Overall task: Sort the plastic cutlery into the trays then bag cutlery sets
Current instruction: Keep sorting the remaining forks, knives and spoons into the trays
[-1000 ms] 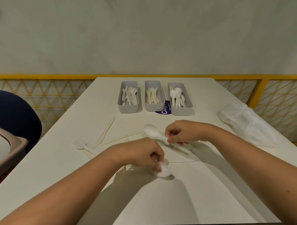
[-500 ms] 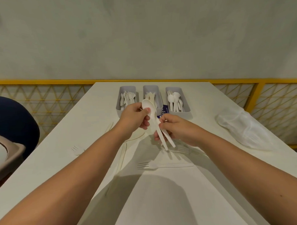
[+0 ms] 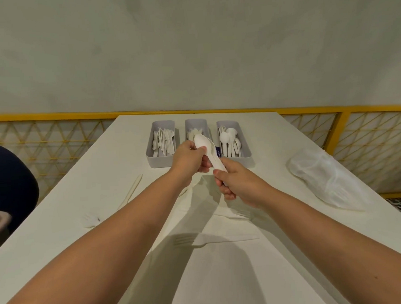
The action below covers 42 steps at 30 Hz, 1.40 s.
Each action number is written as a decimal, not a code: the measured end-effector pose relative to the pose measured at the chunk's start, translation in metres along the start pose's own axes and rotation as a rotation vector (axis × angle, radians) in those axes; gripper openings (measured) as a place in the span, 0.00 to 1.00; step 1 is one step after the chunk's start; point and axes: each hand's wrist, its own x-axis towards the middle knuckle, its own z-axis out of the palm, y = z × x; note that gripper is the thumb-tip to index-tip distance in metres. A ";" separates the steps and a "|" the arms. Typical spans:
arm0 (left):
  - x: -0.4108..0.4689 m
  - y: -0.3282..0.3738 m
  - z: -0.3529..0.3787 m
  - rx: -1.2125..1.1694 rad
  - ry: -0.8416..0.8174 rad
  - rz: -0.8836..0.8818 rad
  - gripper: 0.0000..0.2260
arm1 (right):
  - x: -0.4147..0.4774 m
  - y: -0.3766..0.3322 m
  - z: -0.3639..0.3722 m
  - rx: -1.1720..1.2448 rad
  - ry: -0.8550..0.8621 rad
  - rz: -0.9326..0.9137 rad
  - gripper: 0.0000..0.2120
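Observation:
Both hands hold white plastic spoons together above the table, in front of the trays. My left hand pinches the bowl end, my right hand grips the handles lower down. Three grey trays stand side by side at the far end: the left tray holds forks, the middle tray is partly hidden by the spoons, the right tray holds spoons. Loose cutlery lies on the table: a fork between my forearms, a fork and a knife to the left.
A heap of clear plastic bags lies at the table's right side. A yellow-framed lattice railing runs behind and beside the white table. A dark blue chair back stands at the left.
Each hand picked a spoon up off the table. They then lifted and came together, and the joined spoons have moved up and forward toward the trays.

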 end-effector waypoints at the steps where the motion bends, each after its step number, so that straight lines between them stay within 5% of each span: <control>1: 0.004 0.000 0.004 0.050 -0.019 0.002 0.03 | 0.004 0.000 -0.005 0.000 0.024 0.008 0.07; 13: 0.056 -0.034 0.040 1.061 -0.322 0.532 0.20 | 0.111 -0.007 -0.085 -0.015 0.409 0.258 0.13; 20: 0.070 -0.040 0.041 0.955 -0.264 0.615 0.13 | 0.154 -0.004 -0.081 -0.155 0.425 0.283 0.10; 27: 0.068 -0.042 0.039 0.915 -0.264 0.651 0.13 | 0.155 -0.005 -0.086 -0.770 0.422 0.184 0.20; 31: 0.062 -0.044 0.035 0.877 -0.257 0.643 0.16 | 0.129 -0.009 -0.087 -0.785 0.358 0.039 0.19; 35: 0.045 -0.034 0.028 0.855 -0.259 0.593 0.08 | 0.092 -0.013 -0.086 -0.816 0.229 0.014 0.10; 39: 0.016 -0.017 0.016 0.906 -0.605 0.407 0.06 | 0.053 -0.015 -0.087 -0.891 -0.058 0.122 0.05; 42: -0.001 -0.019 0.011 0.993 -0.819 0.255 0.12 | 0.028 -0.011 -0.085 -0.979 -0.279 0.263 0.13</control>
